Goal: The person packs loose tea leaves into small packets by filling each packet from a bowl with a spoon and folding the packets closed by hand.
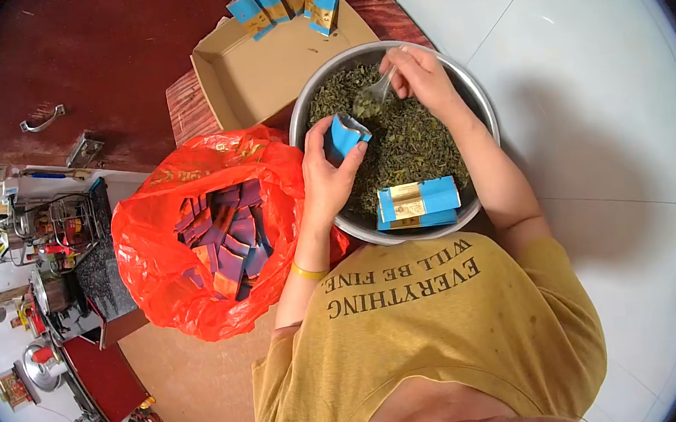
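Note:
My left hand (329, 169) is closed round a blue packet (346, 134), whose open end faces the dried leaves. Between the fingers of my right hand (417, 75) is the handle of a clear spoon (373, 98), its bowl holding some leaves close to the packet's mouth. Both hands are over a large metal bowl (491, 116) filled with dark green dried leaves (410, 150). Flat blue packets with gold labels (419, 200) lie on the leaves at the bowl's near side.
A cardboard box (254, 76) behind the bowl has several upright blue packets (291, 2) at its far edge. Left of the bowl stands a red plastic bag (150, 264) with purple and orange packets (229, 235). A dark red cabinet (124, 52) is at upper left.

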A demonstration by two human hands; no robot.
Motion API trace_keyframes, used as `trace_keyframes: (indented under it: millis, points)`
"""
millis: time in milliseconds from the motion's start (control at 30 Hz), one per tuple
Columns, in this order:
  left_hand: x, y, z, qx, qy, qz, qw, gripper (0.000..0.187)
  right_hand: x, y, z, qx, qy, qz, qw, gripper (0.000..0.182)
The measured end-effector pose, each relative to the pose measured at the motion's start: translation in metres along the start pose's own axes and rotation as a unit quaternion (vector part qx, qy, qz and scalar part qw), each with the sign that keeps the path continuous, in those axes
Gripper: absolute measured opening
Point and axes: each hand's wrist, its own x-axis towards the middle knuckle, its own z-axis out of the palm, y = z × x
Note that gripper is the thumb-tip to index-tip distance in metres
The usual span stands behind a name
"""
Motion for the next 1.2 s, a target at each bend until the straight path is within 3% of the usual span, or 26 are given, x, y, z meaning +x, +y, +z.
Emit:
trace_keyframes:
  millis: [167,200,233,267,367,500,533,567,633,767,833,867,900,967,1033,1100,1200]
  points:
    - [0.000,-0.001,0.000,0.012,-0.003,0.014,1.000,0.057,-0.012,0.005,0.024,-0.083,-0.033,-0.078,0.993,0.026]
    - [0.000,-0.002,0.000,0.013,-0.003,0.014,1.000,0.057,-0.014,0.007,0.029,-0.201,-0.009,-0.215,0.956,0.022]
    - [0.001,-0.003,0.000,0.010,-0.007,0.006,1.000,0.056,-0.017,0.006,0.034,-0.313,0.015,-0.346,0.885,0.017]
    - [0.001,-0.004,0.001,0.008,-0.010,-0.002,1.000,0.056,-0.021,0.003,0.036,-0.346,0.005,-0.400,0.849,0.011]
    - [0.002,-0.006,0.000,0.003,-0.011,-0.005,1.000,0.057,-0.031,-0.006,0.041,-0.373,-0.031,-0.453,0.809,0.011]
    - [-0.002,0.005,0.003,0.049,-0.012,0.029,0.998,0.061,-0.027,-0.010,0.034,-0.324,0.007,-0.477,0.817,0.009]
    - [-0.002,0.007,0.005,0.113,-0.003,0.086,0.990,0.063,-0.027,-0.008,0.033,-0.300,0.014,-0.482,0.823,0.008]
    - [-0.002,0.007,0.006,0.175,0.006,0.142,0.974,0.066,-0.027,-0.008,0.032,-0.300,0.014,-0.483,0.823,0.008]
    - [-0.002,0.006,0.007,0.168,0.011,0.148,0.975,0.065,-0.029,-0.009,0.030,-0.279,0.003,-0.471,0.837,0.008]
    - [-0.002,0.004,0.005,0.130,0.015,0.086,0.988,0.062,-0.023,-0.010,0.015,-0.278,0.061,-0.449,0.847,0.011]
    - [-0.002,0.005,0.004,0.106,0.018,0.059,0.992,0.061,-0.016,-0.009,0.006,-0.308,0.139,-0.380,0.861,0.013]
    - [-0.002,0.006,0.003,0.101,0.016,0.052,0.993,0.062,-0.009,-0.002,-0.001,-0.365,0.137,-0.323,0.862,0.017]
    - [-0.002,0.008,0.003,0.096,0.015,0.045,0.994,0.063,-0.005,0.003,-0.008,-0.365,0.139,-0.323,0.862,0.017]
    - [-0.002,0.008,0.002,0.093,0.015,0.044,0.995,0.065,0.002,0.012,-0.019,-0.530,0.089,-0.184,0.823,0.022]
    - [-0.002,0.007,0.001,0.090,0.014,0.043,0.995,0.068,0.005,0.024,-0.018,-0.500,0.080,-0.157,0.848,0.026]
    - [-0.003,0.005,0.001,0.068,0.014,0.021,0.997,0.068,0.007,0.036,-0.009,-0.379,-0.056,-0.135,0.914,0.025]
    - [-0.002,0.007,0.001,0.061,0.008,0.008,0.998,0.065,0.007,0.039,-0.001,-0.322,-0.054,-0.095,0.941,0.023]
